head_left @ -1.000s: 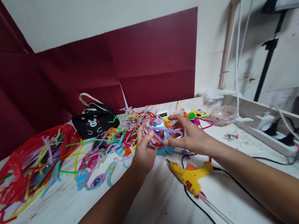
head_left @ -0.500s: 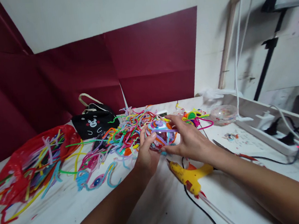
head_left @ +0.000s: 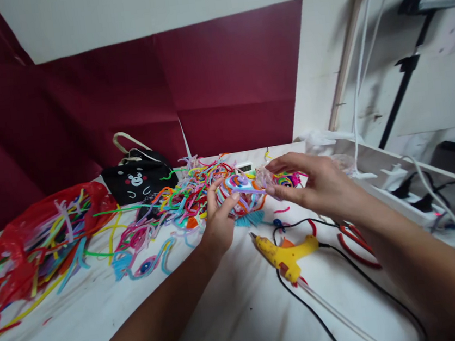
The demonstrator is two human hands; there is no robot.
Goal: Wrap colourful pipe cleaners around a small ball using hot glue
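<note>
My left hand (head_left: 217, 221) is closed around a ball of many-coloured pipe cleaners (head_left: 239, 195), held just above the white table (head_left: 235, 312). My right hand (head_left: 320, 187) reaches in from the right, its thumb and fingers pinched on a pale fuzzy piece (head_left: 264, 178) at the ball's upper right side. A yellow glue gun (head_left: 286, 250) lies on the table below the hands, its black cord (head_left: 309, 314) running toward me.
A tangle of loose pipe cleaners (head_left: 181, 197) lies behind the ball. A red plastic bag (head_left: 18, 243) with more stands at the left, a black bear bag (head_left: 136, 181) at the back. Red-handled scissors (head_left: 353, 244) and a white power strip (head_left: 414, 193) lie at the right.
My right hand has lifted off the ball's lower right and now pinches a pale piece at its upper right. The view has shifted slightly, showing the scissors.
</note>
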